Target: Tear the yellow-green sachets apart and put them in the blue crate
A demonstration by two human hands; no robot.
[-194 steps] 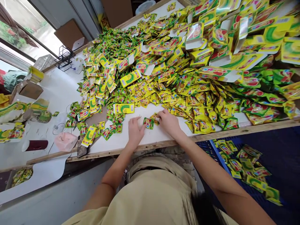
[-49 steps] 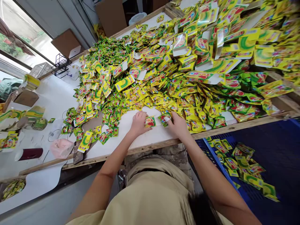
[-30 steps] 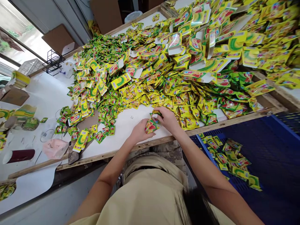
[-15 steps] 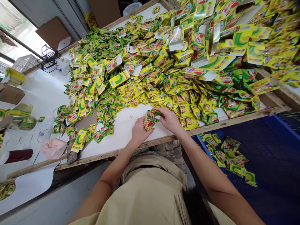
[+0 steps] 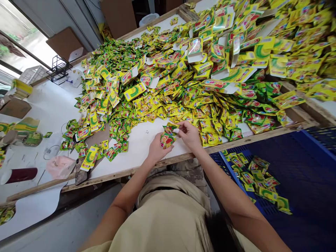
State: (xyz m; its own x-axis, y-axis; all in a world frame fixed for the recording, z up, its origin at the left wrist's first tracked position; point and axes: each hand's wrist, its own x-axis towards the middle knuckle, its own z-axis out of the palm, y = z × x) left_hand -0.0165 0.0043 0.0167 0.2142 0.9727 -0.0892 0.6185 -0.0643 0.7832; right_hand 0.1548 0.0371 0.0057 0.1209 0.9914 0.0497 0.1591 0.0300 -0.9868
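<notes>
My left hand [image 5: 156, 148] is closed around a small green packet [image 5: 167, 140] with red print, tilted above the white tabletop [image 5: 139, 141]. At the packet's upper end, a green and yellow sachet [image 5: 170, 128] sits in the bent fingers of my right hand [image 5: 190, 135]. Something white shows at my right thumb tip; I cannot tell whether it is a finger cover or a flap. Just beyond both hands lies a heap of yellow sachets [image 5: 178, 108]. Smaller green sachets [image 5: 119, 131] and a yellow box [image 5: 90, 157] lie to the left.
Flat printed boxes [image 5: 135, 91] are piled over the heap. A wooden rim [image 5: 173, 160] edges the table. Below right stands a blue crate [image 5: 309, 168] with several packs inside. At left are a phone [image 5: 81, 171], a pink bag [image 5: 60, 166], a jar [image 5: 33, 138] and a black wire rack [image 5: 58, 70].
The camera view has shifted slightly. Both hands stay at the same spot with the packet, and my right fingers have bent a little more at its upper end.
</notes>
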